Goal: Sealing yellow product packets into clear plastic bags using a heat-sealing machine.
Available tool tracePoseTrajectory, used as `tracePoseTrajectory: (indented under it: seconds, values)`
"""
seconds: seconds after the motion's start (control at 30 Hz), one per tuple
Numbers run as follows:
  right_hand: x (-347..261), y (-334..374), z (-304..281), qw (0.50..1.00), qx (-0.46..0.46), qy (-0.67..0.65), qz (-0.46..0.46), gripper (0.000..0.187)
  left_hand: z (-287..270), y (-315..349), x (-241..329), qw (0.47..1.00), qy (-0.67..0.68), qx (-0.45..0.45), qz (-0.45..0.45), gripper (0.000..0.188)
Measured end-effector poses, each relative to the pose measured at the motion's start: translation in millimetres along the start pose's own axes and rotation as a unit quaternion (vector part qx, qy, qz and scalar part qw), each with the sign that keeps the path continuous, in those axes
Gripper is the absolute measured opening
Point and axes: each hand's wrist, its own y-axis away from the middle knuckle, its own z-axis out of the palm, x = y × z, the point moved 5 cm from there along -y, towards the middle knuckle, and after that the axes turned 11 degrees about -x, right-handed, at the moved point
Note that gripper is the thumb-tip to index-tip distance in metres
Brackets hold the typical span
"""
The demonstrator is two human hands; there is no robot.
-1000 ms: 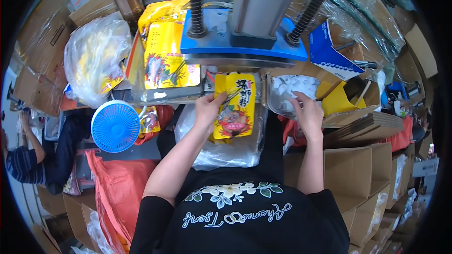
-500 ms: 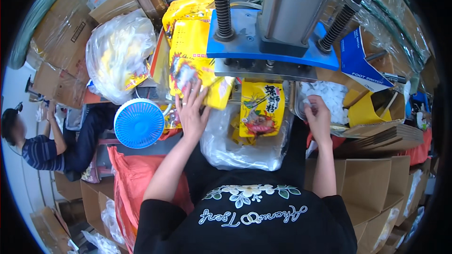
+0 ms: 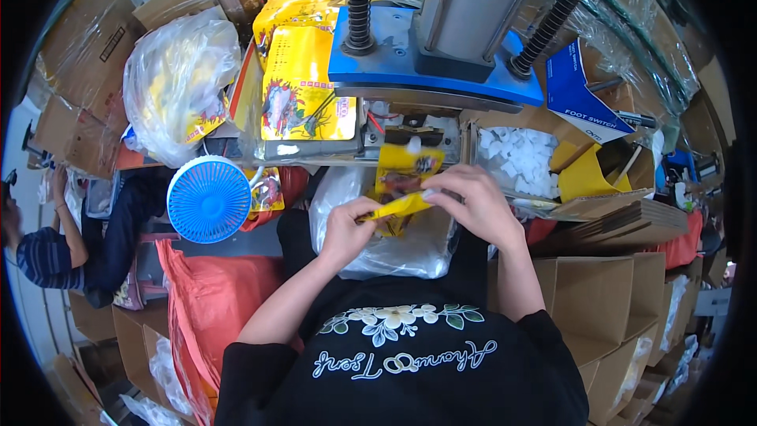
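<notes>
Both of my hands are closed on a yellow pouch (image 3: 404, 206) held in front of my body. My left hand (image 3: 349, 230) grips its left end, and my right hand (image 3: 475, 203) pinches its right end. The pouch is seen nearly edge-on. Just beyond it is another yellow printed pouch (image 3: 404, 167), tilted and partly hidden by my hands. Below lies a clear plastic liner bag (image 3: 410, 262). Ahead stands a press with a blue plate (image 3: 441, 79). To its left rests a stack of yellow pouches (image 3: 300, 71).
A tray of small white pieces (image 3: 516, 154) sits right of the press. A blue fan (image 3: 209, 199) and a clear bag of yellow packs (image 3: 181, 83) stand on the left. Cardboard boxes (image 3: 595, 300) are at the right, a red sack (image 3: 217, 284) at the left. Another person (image 3: 51, 252) sits far left.
My left hand has brought a pouch from the stack toward me. My right hand has moved from the white pieces to that pouch. The pouch by the press has tilted. The view has shifted slightly.
</notes>
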Motion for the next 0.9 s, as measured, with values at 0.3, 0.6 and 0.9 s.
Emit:
tracePoseTrajectory:
  seconds: [0.3, 0.6, 0.9]
  values:
    - [52, 6, -10, 0.981, 0.133, -0.072, 0.121, 0.034, 20, -41, 8, 0.979, 0.174, 0.030, -0.102, 0.028]
    - [106, 20, -24, 0.934, 0.122, 0.200, 0.269, 0.031, 27, -75, 0, 0.887, 0.433, 0.073, -0.145, 0.025]
    - [117, 21, -19, 0.937, 0.176, 0.190, 0.235, 0.026, -86, -64, 39, 0.864, -0.438, 0.242, 0.047, 0.052]
